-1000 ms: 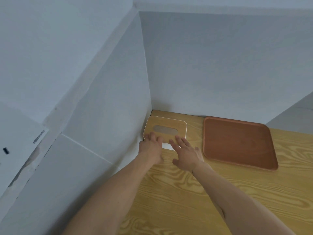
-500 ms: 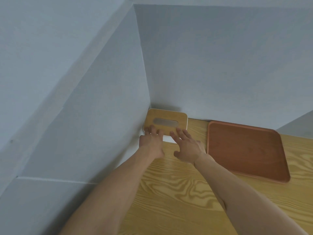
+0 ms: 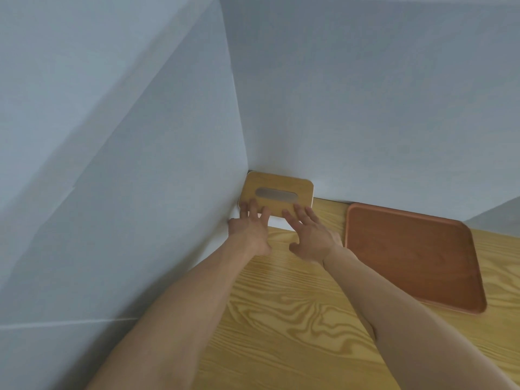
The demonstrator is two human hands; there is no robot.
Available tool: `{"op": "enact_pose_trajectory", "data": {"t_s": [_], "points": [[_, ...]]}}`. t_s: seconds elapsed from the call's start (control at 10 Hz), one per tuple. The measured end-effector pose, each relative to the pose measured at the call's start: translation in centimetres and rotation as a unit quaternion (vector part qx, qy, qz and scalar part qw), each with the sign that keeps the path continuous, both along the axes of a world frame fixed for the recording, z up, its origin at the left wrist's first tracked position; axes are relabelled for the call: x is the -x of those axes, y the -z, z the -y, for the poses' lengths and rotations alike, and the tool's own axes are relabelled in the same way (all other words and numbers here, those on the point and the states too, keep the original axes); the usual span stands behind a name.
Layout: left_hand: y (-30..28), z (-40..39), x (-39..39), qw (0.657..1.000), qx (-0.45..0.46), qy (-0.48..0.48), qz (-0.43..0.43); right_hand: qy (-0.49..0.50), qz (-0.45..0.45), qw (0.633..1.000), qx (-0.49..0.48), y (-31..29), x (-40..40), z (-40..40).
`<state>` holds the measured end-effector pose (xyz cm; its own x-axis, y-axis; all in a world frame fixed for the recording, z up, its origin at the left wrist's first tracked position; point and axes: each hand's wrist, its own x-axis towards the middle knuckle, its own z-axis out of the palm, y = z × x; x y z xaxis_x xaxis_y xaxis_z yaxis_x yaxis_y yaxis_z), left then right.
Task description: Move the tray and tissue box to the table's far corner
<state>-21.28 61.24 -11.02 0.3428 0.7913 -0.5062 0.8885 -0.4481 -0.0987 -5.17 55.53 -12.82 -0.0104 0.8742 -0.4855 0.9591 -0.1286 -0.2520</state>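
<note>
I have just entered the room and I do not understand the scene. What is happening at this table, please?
A person is pushing a tissue box into the far corner of the wooden table, where two walls meet. The left hand and right hand both rest open, fingers on the box's near edge. The brown tray lies flat beside it on the right, against the back wall, untouched.

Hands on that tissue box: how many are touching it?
2. The left hand rests fingers on the tissue box near the wall; the right hand touches its near edge, beside the tray.

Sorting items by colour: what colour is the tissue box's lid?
Light yellowish wood on the tissue box, with a grey slot; head view.
</note>
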Motion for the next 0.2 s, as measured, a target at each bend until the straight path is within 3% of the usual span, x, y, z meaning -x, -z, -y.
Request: {"op": "enact_pose_trajectory", "data": {"t_s": [0.1,0.2], "points": [[-0.3,0.1,0.2,1.000,0.023,-0.020,0.008,0.006,-0.018,1.000,0.018,-0.6,0.0,-0.1],[-1.4,0.5,0.1,0.996,0.022,-0.066,0.058,-0.025,-0.008,0.999,-0.027,-1.7,0.1,-0.2]]}}
